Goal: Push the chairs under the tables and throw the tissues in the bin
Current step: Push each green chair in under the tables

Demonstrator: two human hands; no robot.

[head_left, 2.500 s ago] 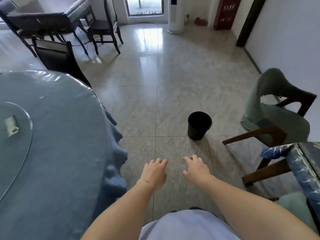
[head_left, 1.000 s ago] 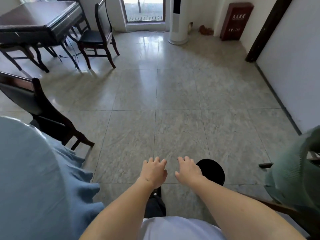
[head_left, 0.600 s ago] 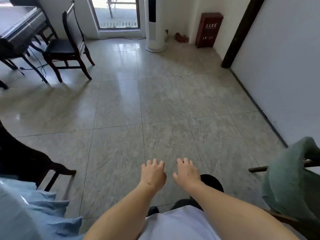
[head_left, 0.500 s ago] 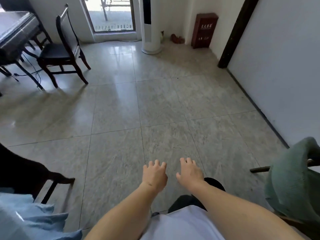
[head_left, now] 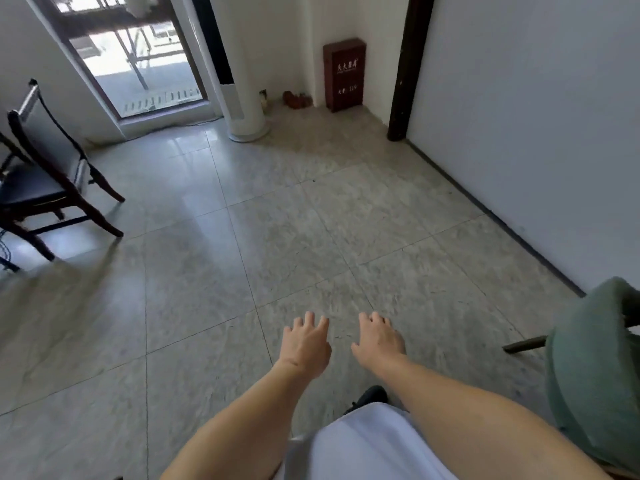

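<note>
Two bare hands are reaching out over a smooth tile floor.

From the head view, the left hand [head_left: 306, 344] and the right hand [head_left: 379, 337] are hanging side by side, palms down, with fingers loose and a little bent, holding nothing. The floor [head_left: 207, 289] is made of big square grey tiles that are shining. A dark wooden chair [head_left: 48, 181] with a flat black seat is standing far off at the left. A chair with a soft green cloth cover [head_left: 595, 368] is sitting near the right arm. A tall round white tower [head_left: 239, 95] and a red-brown box [head_left: 344, 74] are standing by the far wall.
</note>
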